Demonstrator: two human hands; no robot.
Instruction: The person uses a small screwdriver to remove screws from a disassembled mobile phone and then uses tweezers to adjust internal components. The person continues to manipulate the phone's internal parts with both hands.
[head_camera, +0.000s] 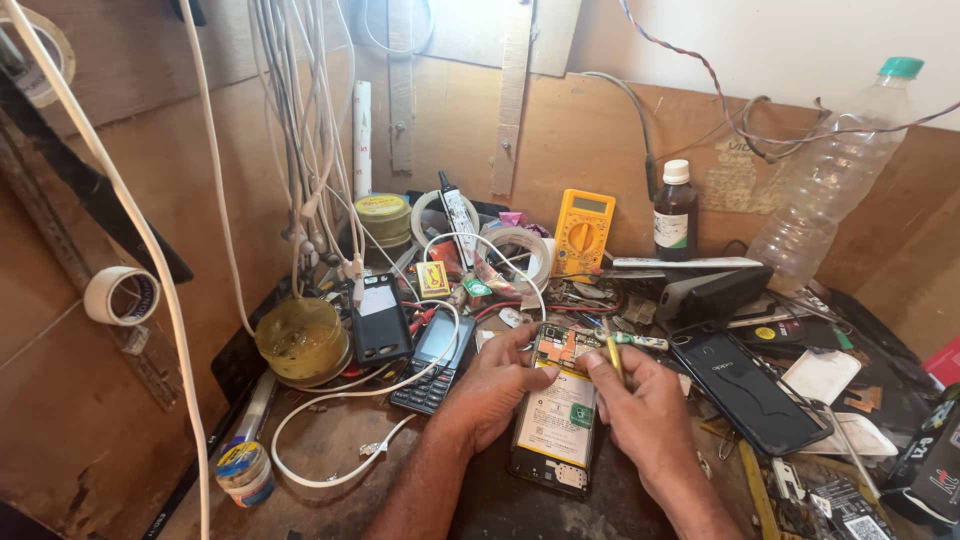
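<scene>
An opened phone (556, 412) lies back-up on the bench, its battery and circuit board exposed. My left hand (490, 388) steadies its left edge, thumb resting by the board near the top. My right hand (645, 408) pinches a thin yellow-handled tool (611, 352), its tip at the upper right part of the board.
A black phone (743, 385) lies to the right. A keypad phone (435, 360) and a black phone back cover (379, 318) lie to the left. A yellow multimeter (583, 231), a dark bottle (675, 212), a clear plastic bottle (835, 175), tape rolls, hanging white cables and a yellowish bowl (302, 340) crowd the bench.
</scene>
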